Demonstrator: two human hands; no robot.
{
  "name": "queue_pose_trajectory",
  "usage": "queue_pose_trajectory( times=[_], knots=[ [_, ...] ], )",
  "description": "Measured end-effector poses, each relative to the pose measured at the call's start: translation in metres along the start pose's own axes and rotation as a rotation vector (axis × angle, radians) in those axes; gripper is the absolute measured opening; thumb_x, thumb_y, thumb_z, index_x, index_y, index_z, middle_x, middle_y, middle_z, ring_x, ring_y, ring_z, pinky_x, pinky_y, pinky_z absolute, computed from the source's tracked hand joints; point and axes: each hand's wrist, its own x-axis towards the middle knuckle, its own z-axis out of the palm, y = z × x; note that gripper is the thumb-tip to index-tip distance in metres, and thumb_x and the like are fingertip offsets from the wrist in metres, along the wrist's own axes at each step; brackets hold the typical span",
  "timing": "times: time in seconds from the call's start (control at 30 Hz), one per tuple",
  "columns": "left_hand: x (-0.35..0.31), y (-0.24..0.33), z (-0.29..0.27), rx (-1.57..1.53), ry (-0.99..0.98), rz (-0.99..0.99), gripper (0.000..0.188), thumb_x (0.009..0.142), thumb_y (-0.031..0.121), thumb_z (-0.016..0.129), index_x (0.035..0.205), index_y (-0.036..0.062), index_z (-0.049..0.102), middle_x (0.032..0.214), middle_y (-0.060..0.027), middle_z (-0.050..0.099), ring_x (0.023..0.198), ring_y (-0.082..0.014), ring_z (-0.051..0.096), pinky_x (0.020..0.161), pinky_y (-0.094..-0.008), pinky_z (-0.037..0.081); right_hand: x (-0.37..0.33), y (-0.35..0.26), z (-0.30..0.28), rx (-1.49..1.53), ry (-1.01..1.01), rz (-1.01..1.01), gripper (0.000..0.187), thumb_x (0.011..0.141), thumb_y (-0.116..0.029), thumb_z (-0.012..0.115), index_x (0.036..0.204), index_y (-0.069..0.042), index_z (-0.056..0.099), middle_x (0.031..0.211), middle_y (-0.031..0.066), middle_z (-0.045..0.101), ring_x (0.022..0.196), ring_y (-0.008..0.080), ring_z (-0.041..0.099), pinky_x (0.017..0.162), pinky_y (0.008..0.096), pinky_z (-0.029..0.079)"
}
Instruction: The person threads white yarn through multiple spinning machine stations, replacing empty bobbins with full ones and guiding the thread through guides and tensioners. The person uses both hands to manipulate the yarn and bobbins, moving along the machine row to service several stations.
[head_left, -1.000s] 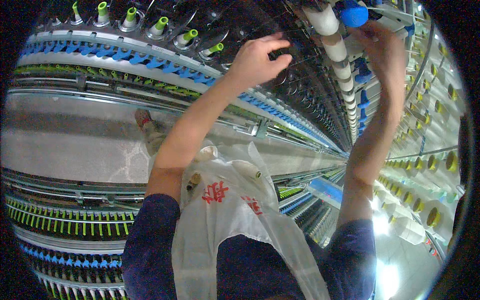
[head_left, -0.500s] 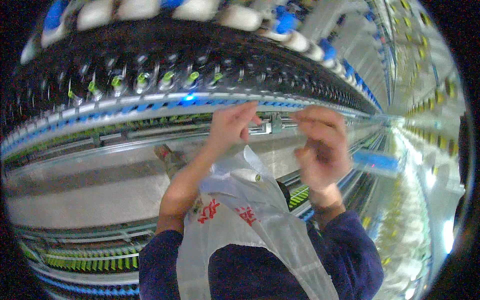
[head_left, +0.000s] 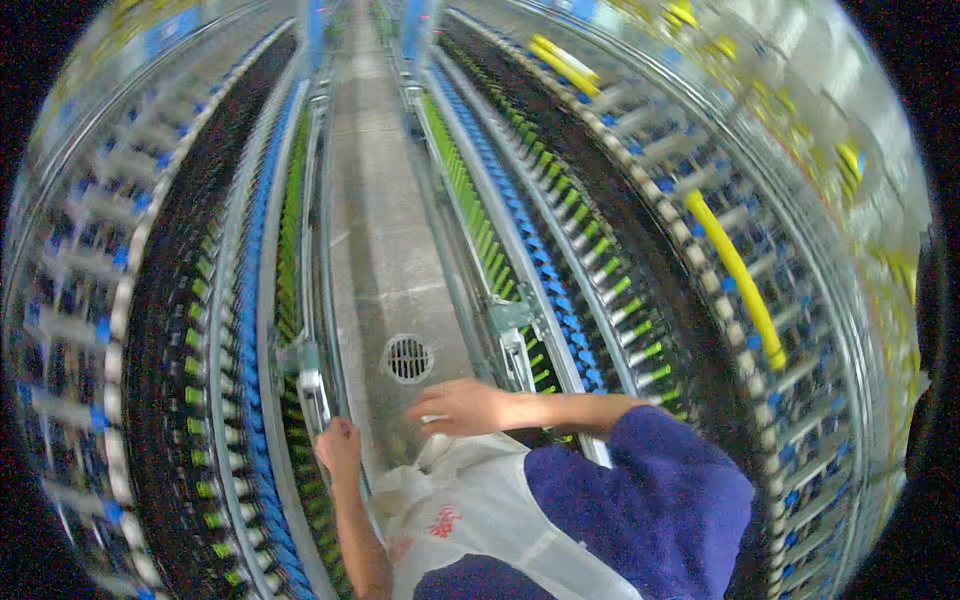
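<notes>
My left hand (head_left: 340,447) is closed beside a metal bracket (head_left: 313,398) on the left machine's lower rail. Its fingers are curled inward, and what they hold, if anything, cannot be made out. Above the floor, in front of a whitish translucent apron (head_left: 465,480) with red print, my right hand (head_left: 462,407) reaches across to the left. Its fingers are loosely stretched and apart, and no object shows in them.
Spinning machines line both sides of a narrow aisle (head_left: 375,200). Rows of green-tipped spindles (head_left: 625,308) and blue strips (head_left: 545,255) run along them. A round floor grate (head_left: 409,358) lies ahead. Yellow tubes (head_left: 735,278) rest on the right machine.
My view has swung from facing one machine to looking down the aisle. My left hand has dropped beside the left machine, and my right hand has come across in front of the apron.
</notes>
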Motion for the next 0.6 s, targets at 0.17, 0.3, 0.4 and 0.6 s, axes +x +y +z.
queue_pose_trajectory(
  times=[0.17,0.3,0.4,0.6],
  knots=[
    [0.078,0.025,0.101,0.223,-0.463,0.432,0.052,0.076,0.020,0.069,0.124,0.0050,0.054,0.095,-0.0186,0.067,0.089,-0.0372,0.064,0.077,-0.0439,0.052,-0.119,0.053,-0.079,0.425,-0.471,0.277,0.023,0.089,-0.029,0.058,0.094,-0.007,0.063,0.079,0.0119,0.064,0.070,0.0327,0.063,0.061,0.0448,0.049],
    [0.149,0.102,0.169,0.038,-0.639,0.454,0.040,0.082,0.025,0.066,0.115,0.0041,0.060,0.100,-0.0188,0.067,0.093,-0.0370,0.063,0.079,-0.0450,0.051,-0.126,0.063,-0.052,-0.124,-0.303,0.663,0.038,0.090,-0.033,0.053,0.125,-0.020,0.054,0.076,0.0156,0.065,0.073,0.0322,0.065,0.060,0.0465,0.050],
    [0.215,0.171,0.204,-0.005,-0.749,0.597,0.037,0.084,0.026,0.063,0.113,0.0046,0.061,0.099,-0.0197,0.066,0.093,-0.0365,0.063,0.078,-0.0452,0.050,-0.109,0.106,-0.071,0.051,-0.222,0.925,0.031,0.091,-0.037,0.048,0.101,-0.013,0.066,0.089,0.0153,0.067,0.080,0.0345,0.065,0.062,0.0505,0.050],
    [0.363,0.238,0.276,0.013,-0.940,0.767,0.037,0.084,0.030,0.062,0.113,0.0065,0.062,0.095,-0.0211,0.066,0.091,-0.0377,0.063,0.079,-0.0462,0.049,-0.061,0.158,-0.139,0.162,-0.284,0.834,0.038,0.094,-0.041,0.046,0.115,-0.014,0.061,0.089,0.0118,0.068,0.079,0.0310,0.066,0.066,0.0444,0.052]
  ],
)
